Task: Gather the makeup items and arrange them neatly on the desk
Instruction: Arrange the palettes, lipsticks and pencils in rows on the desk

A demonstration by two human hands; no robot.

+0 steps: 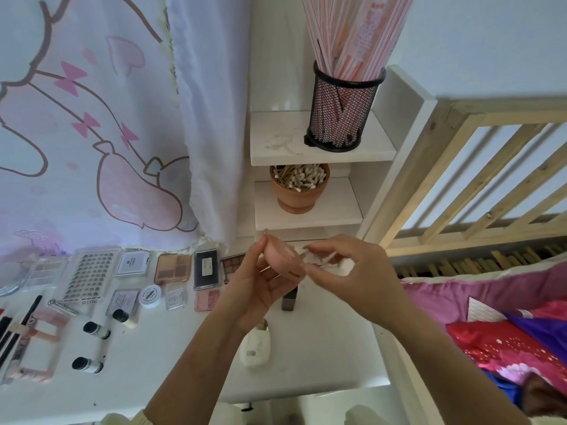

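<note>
Left hand: we see it curled round a pink sponge, held up above the right end of the desk.
Right hand: thumb and forefinger pinch a clear bit beside the sponge; it is too blurred for us to name.
Desk: palettes in a row at the back, small bottles and a white jar nearer us.
Under the hands: a white bottle lies on the desk.
Shelves: a swab pot below a mesh cup.

We see bare white desk between the black-capped clear bottles and the white oval bottle; flat palettes crowd the back.
</note>
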